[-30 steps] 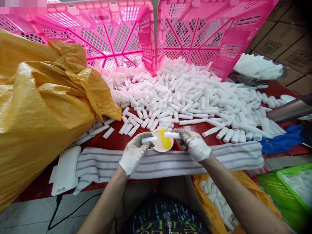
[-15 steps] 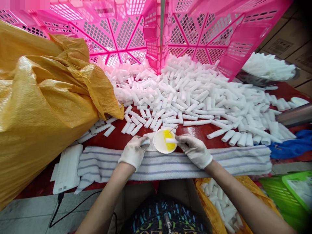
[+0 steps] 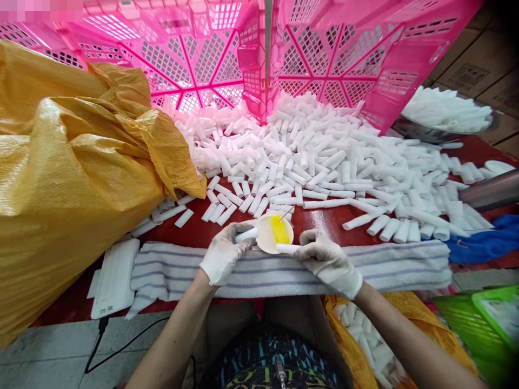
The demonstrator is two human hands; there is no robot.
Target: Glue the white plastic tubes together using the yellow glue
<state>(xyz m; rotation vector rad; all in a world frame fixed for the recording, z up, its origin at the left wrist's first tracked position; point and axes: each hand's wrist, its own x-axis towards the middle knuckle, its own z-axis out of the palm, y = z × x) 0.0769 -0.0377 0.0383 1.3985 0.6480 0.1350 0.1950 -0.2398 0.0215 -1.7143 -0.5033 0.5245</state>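
Remotely, I have the white-gloved left hand pinching a short white tube. My white-gloved right hand grips a second white tube by a round yellow-and-white dish.

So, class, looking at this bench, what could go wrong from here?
The right hand holds a white tube at the near rim of the dish, so a nudge might tip the dish. A thin stick juts past the far rim and could get snagged.
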